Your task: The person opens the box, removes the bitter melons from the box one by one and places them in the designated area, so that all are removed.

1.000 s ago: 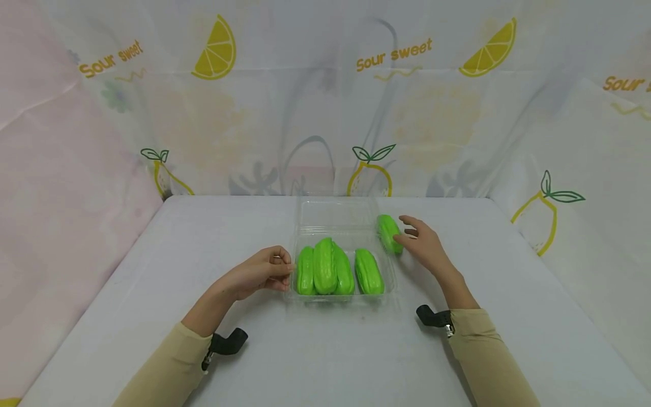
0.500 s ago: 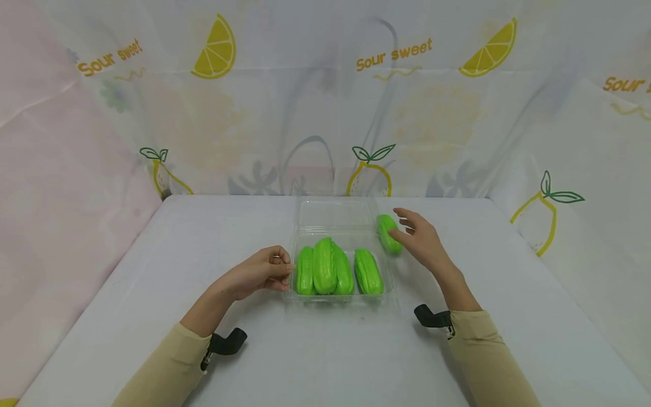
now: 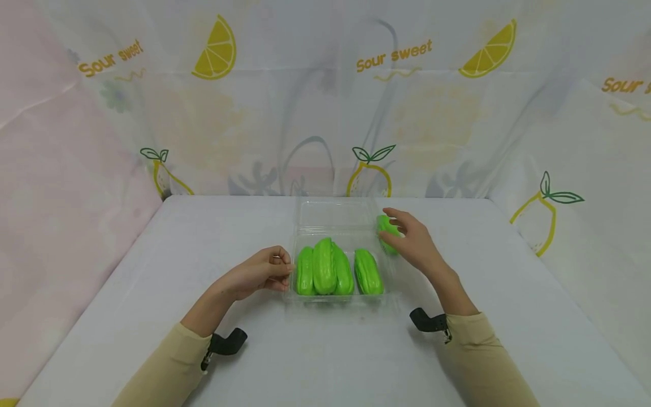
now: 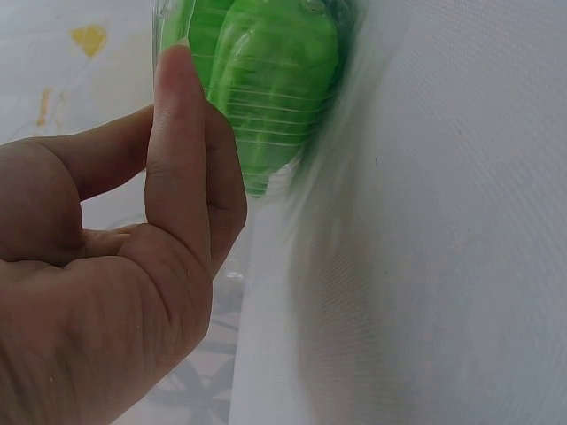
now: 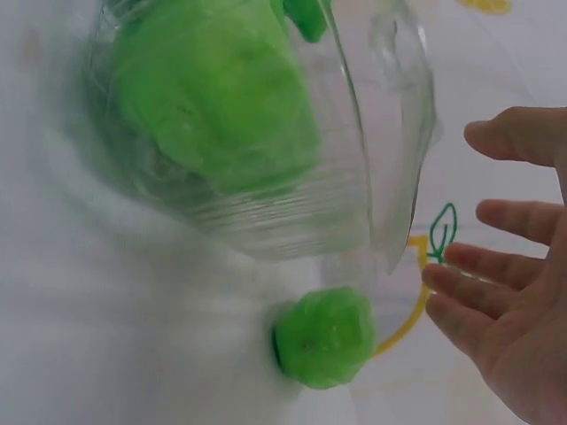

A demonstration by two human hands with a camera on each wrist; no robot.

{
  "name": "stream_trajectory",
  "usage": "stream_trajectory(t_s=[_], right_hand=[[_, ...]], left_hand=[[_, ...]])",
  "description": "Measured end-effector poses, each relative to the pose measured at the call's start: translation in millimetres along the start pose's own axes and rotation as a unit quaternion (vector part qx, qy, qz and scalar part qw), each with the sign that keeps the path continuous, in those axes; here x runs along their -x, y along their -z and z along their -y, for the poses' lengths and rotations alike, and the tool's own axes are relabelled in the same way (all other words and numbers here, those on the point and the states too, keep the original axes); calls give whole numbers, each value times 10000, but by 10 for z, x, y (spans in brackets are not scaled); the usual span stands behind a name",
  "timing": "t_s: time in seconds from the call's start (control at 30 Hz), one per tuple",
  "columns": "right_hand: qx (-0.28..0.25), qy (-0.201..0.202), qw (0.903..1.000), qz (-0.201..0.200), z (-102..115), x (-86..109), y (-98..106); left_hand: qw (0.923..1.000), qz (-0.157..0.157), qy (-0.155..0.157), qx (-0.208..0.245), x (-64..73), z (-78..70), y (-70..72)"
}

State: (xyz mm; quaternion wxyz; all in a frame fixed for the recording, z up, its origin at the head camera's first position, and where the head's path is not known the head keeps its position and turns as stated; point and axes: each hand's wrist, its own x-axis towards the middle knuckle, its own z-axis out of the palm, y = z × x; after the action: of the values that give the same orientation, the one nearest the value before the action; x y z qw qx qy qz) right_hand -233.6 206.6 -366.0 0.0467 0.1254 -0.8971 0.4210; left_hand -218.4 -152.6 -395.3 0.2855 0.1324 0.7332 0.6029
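A clear hinged plastic box (image 3: 338, 215) stands open on the table, lid laid back. Inside are several bright green, ridged, cucumber-like pieces (image 3: 325, 265), with a gap before the rightmost one (image 3: 368, 272). My left hand (image 3: 261, 271) pinches the box's left edge; in the left wrist view its thumb (image 4: 177, 97) lies at the rim. Another such green piece (image 5: 323, 336) lies outside, behind the box's right side. My right hand (image 3: 414, 243) hovers over it with fingers spread, partly hiding it in the head view. The right wrist view shows nothing in that hand (image 5: 523, 292).
The white table (image 3: 325, 356) ends at a printed cloth backdrop (image 3: 437, 113) with lemons and lettering. Black wrist mounts (image 3: 229, 342) stick out from both sleeves. The box's lid reaches close to the table's back edge.
My right hand has moved left, from beside the loose green piece to over it, covering more of it. My left hand and the box have stayed in place.
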Motion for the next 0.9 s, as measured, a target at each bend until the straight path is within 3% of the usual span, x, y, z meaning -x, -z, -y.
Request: stream_trajectory(t_s=[0.3, 0.9], right_hand=[[-362, 68, 9985, 395, 184, 63, -67], [-172, 483, 9917, 1178, 347, 124, -376]], left_hand=[[10000, -7, 61, 14, -6, -2, 2], [10000, -46, 73, 27, -12, 16, 7]])
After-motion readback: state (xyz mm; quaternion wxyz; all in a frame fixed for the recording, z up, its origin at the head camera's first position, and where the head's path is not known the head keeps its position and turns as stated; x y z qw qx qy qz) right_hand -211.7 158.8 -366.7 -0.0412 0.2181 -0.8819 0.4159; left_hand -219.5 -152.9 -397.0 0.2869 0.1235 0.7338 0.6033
